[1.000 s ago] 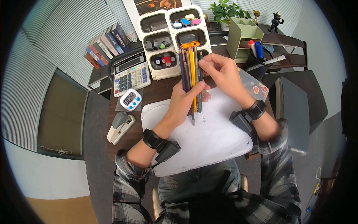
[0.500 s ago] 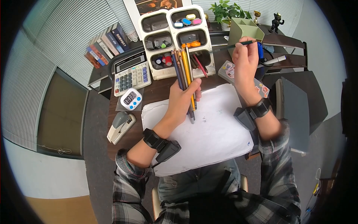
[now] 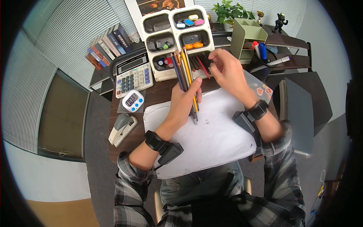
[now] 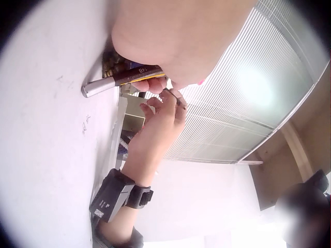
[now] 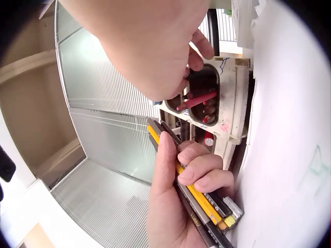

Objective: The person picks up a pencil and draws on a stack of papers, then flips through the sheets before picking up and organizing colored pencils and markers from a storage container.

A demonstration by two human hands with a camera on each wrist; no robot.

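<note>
The left hand (image 3: 184, 99) grips a bundle of pencils (image 3: 185, 72), yellow, dark blue and brown among them, standing tilted above the white paper (image 3: 211, 132). Beside the lower right compartment of the white organizer (image 3: 214, 70), the right hand (image 3: 230, 73) has its fingers bent. In the left wrist view, that right hand (image 4: 160, 121) pinches a thin dark pencil (image 4: 176, 98); the head view mostly hides it. A red pencil (image 3: 203, 68) and several dark ones lie in that compartment. From the right wrist, the left hand (image 5: 181, 191) shows curled round the bundle.
Left of the organizer are a calculator (image 3: 133, 77), a timer (image 3: 132, 100) and a stapler (image 3: 123, 129). To the right stand a green holder (image 3: 238, 39) and markers (image 3: 262, 51). Erasers (image 3: 190, 21) fill an upper compartment; a plant (image 3: 227, 13) is behind.
The right hand drew the dark green pencil from the bundle, swung it up and right, then came back down and left to the compartment. The left hand's bundle is thinner and leans slightly left.
</note>
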